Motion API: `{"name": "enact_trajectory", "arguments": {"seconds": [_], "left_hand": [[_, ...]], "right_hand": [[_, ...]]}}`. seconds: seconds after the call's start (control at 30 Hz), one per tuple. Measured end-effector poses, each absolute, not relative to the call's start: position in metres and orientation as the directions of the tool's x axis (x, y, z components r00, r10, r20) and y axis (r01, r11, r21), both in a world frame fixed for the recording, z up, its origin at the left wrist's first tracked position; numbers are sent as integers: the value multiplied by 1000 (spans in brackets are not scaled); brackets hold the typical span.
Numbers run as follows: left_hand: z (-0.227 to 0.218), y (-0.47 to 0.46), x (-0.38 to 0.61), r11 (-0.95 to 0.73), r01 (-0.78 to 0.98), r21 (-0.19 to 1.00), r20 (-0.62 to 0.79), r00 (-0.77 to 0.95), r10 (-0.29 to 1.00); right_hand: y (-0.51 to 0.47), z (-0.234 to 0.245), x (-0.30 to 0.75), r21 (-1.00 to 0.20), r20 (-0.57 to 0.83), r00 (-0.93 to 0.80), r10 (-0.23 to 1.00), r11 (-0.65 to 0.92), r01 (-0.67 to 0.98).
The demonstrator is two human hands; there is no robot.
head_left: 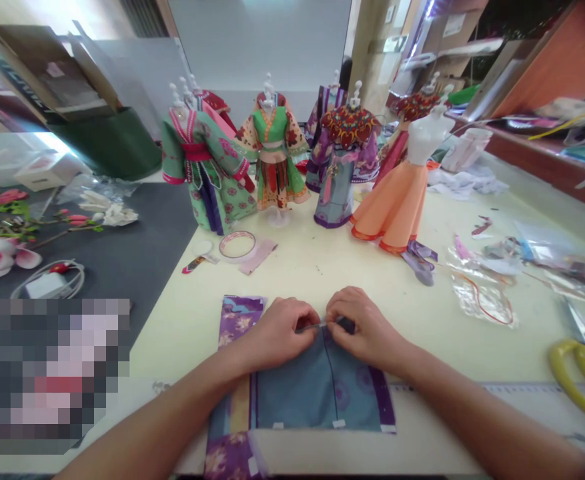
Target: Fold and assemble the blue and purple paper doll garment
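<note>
Blue cloth (pixel 297 393), purple-edged, spread, top edge pinched

Tabletop (pixel 302 272) w/ an open strip running L-R btwn left hand (pixel 279 333), right hand (pixel 365 328) & a row of doll dresses (pixel 272 167) behind; a hand could pass there. On L, a pink scrap (pixel 259 257) narrows it. Far side: blocked from green robe (pixel 225 167) to orange skirt (pixel 395 203), w/ slim gaps btwn hems. R of right hand: bare patch, up to plastic bag (pixel 482 300) & scissors (pixel 567 345). Near edge: forearms (pixel 472 401) slant across, cloth (pixel 295 393) btwn.
</note>
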State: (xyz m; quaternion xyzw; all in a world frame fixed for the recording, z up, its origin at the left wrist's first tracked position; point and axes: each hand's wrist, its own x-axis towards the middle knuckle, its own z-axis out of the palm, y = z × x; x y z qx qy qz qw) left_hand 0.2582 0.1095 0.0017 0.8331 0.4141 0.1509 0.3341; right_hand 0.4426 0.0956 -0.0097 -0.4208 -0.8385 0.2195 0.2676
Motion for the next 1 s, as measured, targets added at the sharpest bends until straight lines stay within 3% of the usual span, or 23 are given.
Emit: {"name": "enact_trajectory", "arguments": {"seconds": [0.37,1.0], "left_hand": [[0,112,260,-355,534,767,-41,593,804],[2,109,264,-265,523,810,-79,545,835]], "right_hand": [[95,-10,445,-595,283,-500,818,559,578],[95,-8,445,-606,295,-495,818,560,565]]}}
